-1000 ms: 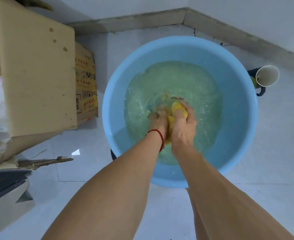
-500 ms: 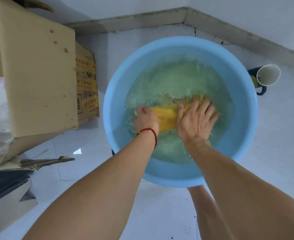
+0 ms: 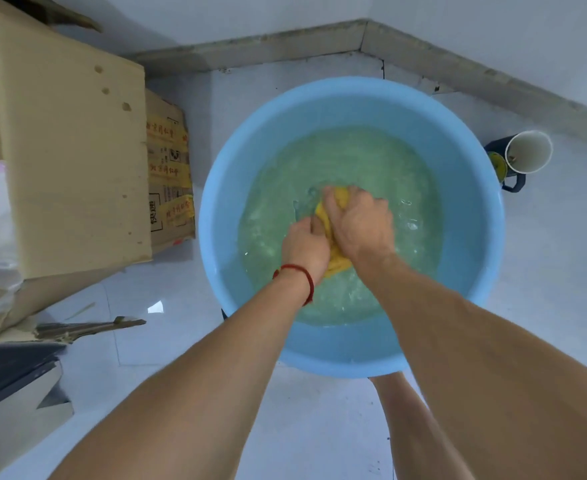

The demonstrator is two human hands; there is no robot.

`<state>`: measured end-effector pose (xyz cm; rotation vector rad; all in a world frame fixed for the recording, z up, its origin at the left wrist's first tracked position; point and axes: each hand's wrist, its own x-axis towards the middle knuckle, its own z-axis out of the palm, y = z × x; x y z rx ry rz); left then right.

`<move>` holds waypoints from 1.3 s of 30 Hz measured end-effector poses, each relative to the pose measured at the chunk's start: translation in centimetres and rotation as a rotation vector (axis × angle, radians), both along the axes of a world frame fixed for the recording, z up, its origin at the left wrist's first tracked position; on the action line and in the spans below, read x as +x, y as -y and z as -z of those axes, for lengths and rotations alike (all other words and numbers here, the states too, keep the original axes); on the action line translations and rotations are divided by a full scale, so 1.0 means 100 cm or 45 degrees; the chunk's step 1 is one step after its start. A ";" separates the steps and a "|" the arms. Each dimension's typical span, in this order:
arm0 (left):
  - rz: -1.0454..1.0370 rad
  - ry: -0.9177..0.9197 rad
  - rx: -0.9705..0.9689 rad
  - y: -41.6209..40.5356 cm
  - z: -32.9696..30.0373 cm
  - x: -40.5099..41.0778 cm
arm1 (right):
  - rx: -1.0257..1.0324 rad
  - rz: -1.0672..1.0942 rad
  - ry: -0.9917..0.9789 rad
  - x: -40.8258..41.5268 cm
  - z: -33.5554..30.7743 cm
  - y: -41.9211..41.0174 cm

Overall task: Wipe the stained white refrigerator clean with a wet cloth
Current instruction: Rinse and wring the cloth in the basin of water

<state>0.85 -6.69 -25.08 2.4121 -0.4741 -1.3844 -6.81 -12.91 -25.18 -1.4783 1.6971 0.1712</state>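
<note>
A round blue basin (image 3: 472, 188) stands on the white tiled floor, part-filled with greenish water. Both my hands are in the water at its middle, bunched together around a yellow cloth (image 3: 337, 261). My left hand (image 3: 304, 245), with a red string at the wrist, grips the cloth's lower left part. My right hand (image 3: 361, 223) grips it from above and the right. Only small yellow patches show between and below the hands. The refrigerator is not in view.
Cardboard boxes (image 3: 73, 161) stand left of the basin. A white cup (image 3: 529, 152) and a dark mug (image 3: 508, 174) sit on the floor at the basin's right. A grey skirting (image 3: 250, 46) runs along the wall behind. Dark items lie at lower left.
Half a second ago the cloth lay spread out, with my right hand flat on it. Both hands have now closed together and bunched the cloth at the basin's middle.
</note>
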 end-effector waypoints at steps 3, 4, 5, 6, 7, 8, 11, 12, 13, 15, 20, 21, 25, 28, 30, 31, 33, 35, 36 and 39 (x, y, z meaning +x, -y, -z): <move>-0.049 0.170 -0.167 -0.012 -0.008 0.006 | -0.194 -0.288 -0.277 -0.010 0.005 0.003; -0.084 0.210 -0.126 -0.010 -0.006 0.009 | -0.272 -0.267 -0.335 -0.013 0.008 -0.003; -0.153 0.217 -0.024 -0.005 0.000 0.012 | -0.323 -0.211 -0.373 -0.014 0.009 -0.009; -0.261 0.159 0.106 0.000 0.005 0.014 | -0.315 -0.146 -0.363 -0.015 0.012 -0.017; -0.389 0.032 0.241 0.007 0.009 0.015 | -0.263 -0.082 -0.281 -0.014 0.013 -0.023; -0.503 -0.122 0.336 0.011 0.010 0.014 | -0.185 0.016 -0.124 -0.012 0.013 -0.030; -0.662 -0.472 0.405 0.012 0.023 0.012 | 0.121 0.592 0.378 0.000 -0.002 -0.033; -0.671 -0.513 0.408 0.010 0.030 0.011 | 0.196 0.766 0.457 0.004 -0.009 -0.032; -0.657 -0.490 0.397 0.007 0.033 0.010 | 0.220 0.859 0.484 0.007 -0.013 -0.035; -0.576 -0.354 0.314 0.008 0.026 0.006 | 0.158 0.867 0.463 0.012 -0.023 -0.038; -0.292 -0.007 0.158 0.015 -0.031 0.007 | 0.048 0.454 0.210 0.011 -0.033 -0.026; -0.262 0.000 0.133 0.017 -0.047 0.006 | 0.024 0.346 0.121 0.007 -0.035 -0.024; -0.213 -0.152 0.016 0.018 -0.103 0.000 | -0.051 -0.040 -0.025 -0.019 -0.055 -0.020; -0.231 -0.392 -0.076 0.017 -0.141 0.002 | -0.049 -0.150 0.162 -0.043 -0.069 -0.024; -0.191 -0.507 -0.119 0.017 -0.163 0.006 | -0.066 -0.173 0.316 -0.067 -0.083 -0.024; -0.105 -0.514 -0.148 0.017 -0.172 0.008 | -0.071 -0.125 0.301 -0.075 -0.096 -0.023; 0.148 -0.443 -0.211 0.020 -0.190 0.009 | -0.180 -0.189 0.300 -0.094 -0.114 -0.026; 0.303 -0.409 -0.232 0.025 -0.208 0.008 | -0.088 -0.317 0.414 -0.101 -0.136 -0.030; 0.335 -0.408 -0.233 0.029 -0.215 0.008 | -0.065 -0.369 0.485 -0.098 -0.142 -0.034; 0.275 -0.523 -0.195 0.044 -0.248 0.009 | -0.186 -0.358 0.659 -0.078 -0.163 -0.034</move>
